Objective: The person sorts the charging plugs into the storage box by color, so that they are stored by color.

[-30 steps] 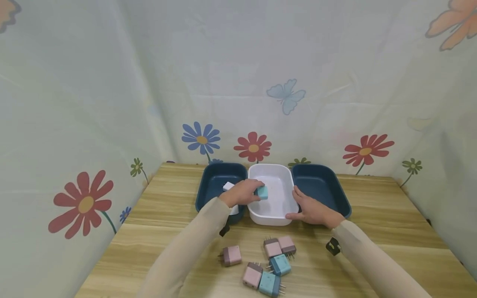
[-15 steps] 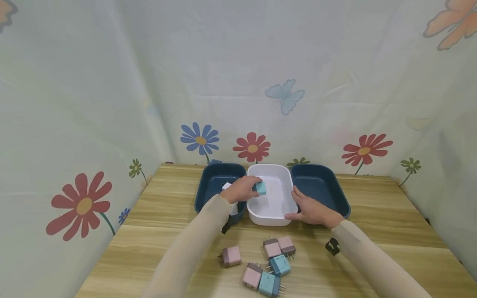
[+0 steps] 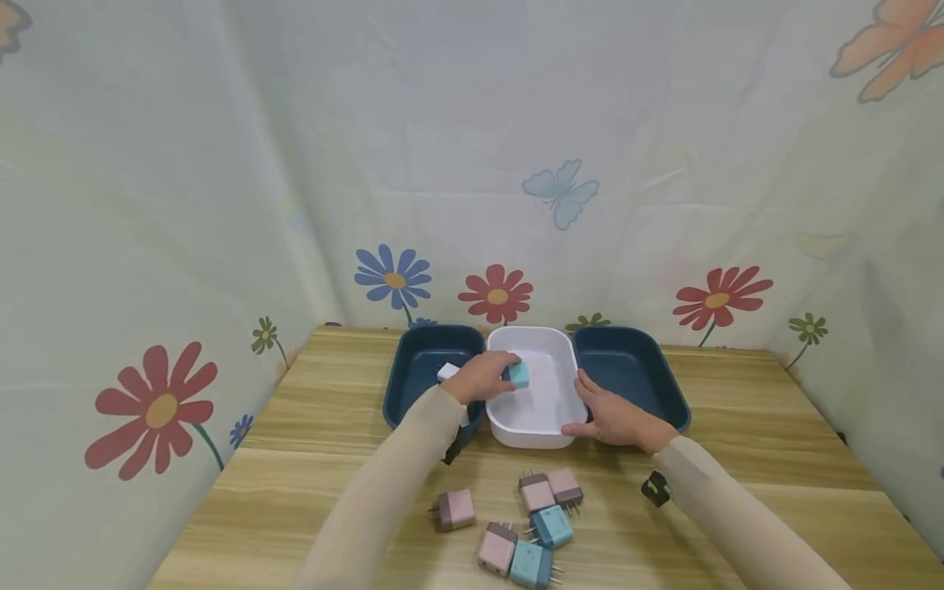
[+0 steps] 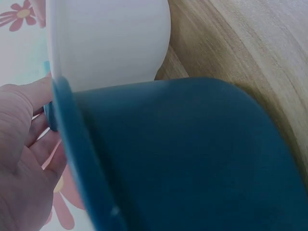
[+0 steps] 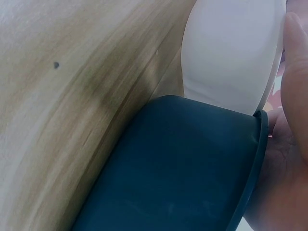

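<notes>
Head camera: A person's left hand (image 3: 481, 378) pinched a light-blue plug adapter (image 3: 519, 375) between thumb and fingers over the left part of a white tray (image 3: 544, 418); whether the adapter touched the tray floor could not be told. The right hand (image 3: 615, 418), its fingers extended and thumb spread, rested on the white tray's right rim and near corner. Dark blue trays flanked the white one, the left tray (image 3: 420, 360) with a white adapter (image 3: 447, 372) inside, partly hidden by the wrist, and the right tray (image 3: 627, 373) beyond the right hand. Nearer the person, on a wood-grain table (image 3: 317, 410), lay four pink adapters (image 3: 497, 549) and two blue adapters (image 3: 551, 526), metal prongs showing on several; one pink adapter sat apart to the left while the others clustered closely. Beige sleeves (image 3: 383, 483) covered both arms. Behind the table hung a pale curtain (image 3: 442, 123) printed with flowers and butterflies.
</notes>
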### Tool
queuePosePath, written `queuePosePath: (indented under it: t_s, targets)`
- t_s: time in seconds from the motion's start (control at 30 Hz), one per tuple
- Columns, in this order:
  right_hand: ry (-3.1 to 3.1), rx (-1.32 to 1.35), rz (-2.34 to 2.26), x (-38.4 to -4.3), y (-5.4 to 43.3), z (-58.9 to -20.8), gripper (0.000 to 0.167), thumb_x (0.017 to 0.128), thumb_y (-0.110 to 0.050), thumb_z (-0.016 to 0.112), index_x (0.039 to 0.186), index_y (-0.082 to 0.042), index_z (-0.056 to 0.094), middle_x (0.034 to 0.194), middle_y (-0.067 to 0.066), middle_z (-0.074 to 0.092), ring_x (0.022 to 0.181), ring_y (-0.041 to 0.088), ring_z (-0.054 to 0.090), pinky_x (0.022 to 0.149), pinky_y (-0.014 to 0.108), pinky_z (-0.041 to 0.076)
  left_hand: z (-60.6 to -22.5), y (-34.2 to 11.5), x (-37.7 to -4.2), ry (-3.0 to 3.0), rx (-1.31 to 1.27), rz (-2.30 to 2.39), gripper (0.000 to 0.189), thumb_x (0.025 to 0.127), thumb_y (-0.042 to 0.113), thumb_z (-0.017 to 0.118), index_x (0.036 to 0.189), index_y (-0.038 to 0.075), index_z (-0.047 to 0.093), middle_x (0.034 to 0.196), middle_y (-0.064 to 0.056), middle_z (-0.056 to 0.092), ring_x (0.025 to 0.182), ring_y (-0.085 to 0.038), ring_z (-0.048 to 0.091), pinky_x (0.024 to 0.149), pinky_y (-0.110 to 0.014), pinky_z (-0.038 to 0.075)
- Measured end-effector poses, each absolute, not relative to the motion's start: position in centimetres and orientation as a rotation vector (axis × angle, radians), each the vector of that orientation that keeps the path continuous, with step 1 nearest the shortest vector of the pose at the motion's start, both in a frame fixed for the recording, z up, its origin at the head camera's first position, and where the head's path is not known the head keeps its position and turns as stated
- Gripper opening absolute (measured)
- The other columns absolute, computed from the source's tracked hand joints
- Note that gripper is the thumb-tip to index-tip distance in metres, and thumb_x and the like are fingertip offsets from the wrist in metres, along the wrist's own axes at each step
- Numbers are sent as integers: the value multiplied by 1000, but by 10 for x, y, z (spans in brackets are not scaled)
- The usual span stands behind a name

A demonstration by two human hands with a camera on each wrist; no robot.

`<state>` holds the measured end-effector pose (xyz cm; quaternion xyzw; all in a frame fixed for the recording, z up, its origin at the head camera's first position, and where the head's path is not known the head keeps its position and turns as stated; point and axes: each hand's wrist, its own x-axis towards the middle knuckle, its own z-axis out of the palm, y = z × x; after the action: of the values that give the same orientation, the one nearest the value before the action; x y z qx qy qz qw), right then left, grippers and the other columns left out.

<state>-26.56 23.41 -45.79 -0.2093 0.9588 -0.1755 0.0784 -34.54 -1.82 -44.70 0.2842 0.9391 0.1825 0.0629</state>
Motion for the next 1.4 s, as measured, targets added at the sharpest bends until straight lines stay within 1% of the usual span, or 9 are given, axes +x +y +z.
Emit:
queuePosePath:
  t_s: [0.17,0.33,0.43,0.63,0.77,0.97,1.2,1.27,1.4]
  targets:
    - [2869,-622,-521,-267,233,-459,106,79,-61,63,149,4,15,155,22,7,137,39,23,104,53,30,-449,-20,-347,2844,850,557,56,88,28,68,139,15,47,136,-3,51,115,-18,48,104,-36,36]
    - [2870,-627,-527,-268,231,-459,104,81,-58,64,149,4,15,155,22,7,137,40,22,104,53,30,-449,-21,-348,2858,857,563,55,88,25,68,139,13,48,134,-4,52,114,-18,49,104,-36,36]
    - [2868,-625,-527,-267,230,-458,105,80,-58,64,149,3,14,155,21,6,137,39,22,104,53,29,-450,-21,-349,2873,858,553,54,89,23,67,138,11,48,134,-6,52,116,-19,49,104,-37,36]
    - [2865,-625,-540,-267,229,-456,107,79,-61,64,149,3,15,155,21,6,137,39,22,104,54,29,-454,-24,-351,2953,845,533,47,92,19,62,137,10,49,137,-8,49,126,-22,44,106,-38,34]
    - [2870,-622,-530,-267,230,-457,108,78,-63,63,149,3,15,155,20,6,138,39,22,104,53,29,-454,-28,-348,2976,877,520,48,91,20,64,136,11,50,136,-7,50,126,-22,45,105,-39,35]
    - [2869,-612,-513,-268,233,-458,110,77,-66,61,149,2,14,155,21,5,138,39,21,104,53,29,-448,-38,-329,2940,1011,479,46,91,22,64,134,11,53,133,-6,53,122,-20,48,103,-37,37]
    - [2877,-630,-517,-266,234,-456,108,78,-63,63,148,4,15,155,22,7,137,40,23,104,53,30,-441,-49,-295,2876,1233,510,38,89,22,66,124,9,60,121,-4,60,112,-18,55,97,-34,42]
    - [2879,-625,-517,-266,234,-457,107,78,-62,63,148,4,15,155,22,7,137,40,24,104,53,30,-442,-51,-284,2848,1301,522,35,89,21,67,122,10,62,117,-3,61,108,-16,56,94,-32,44]
    - [2886,-620,-509,-266,234,-459,110,77,-66,61,149,3,15,155,22,8,136,40,25,103,53,32,-444,-51,-265,2788,1394,526,34,88,23,68,119,11,64,114,0,62,103,-10,58,90,-25,46]
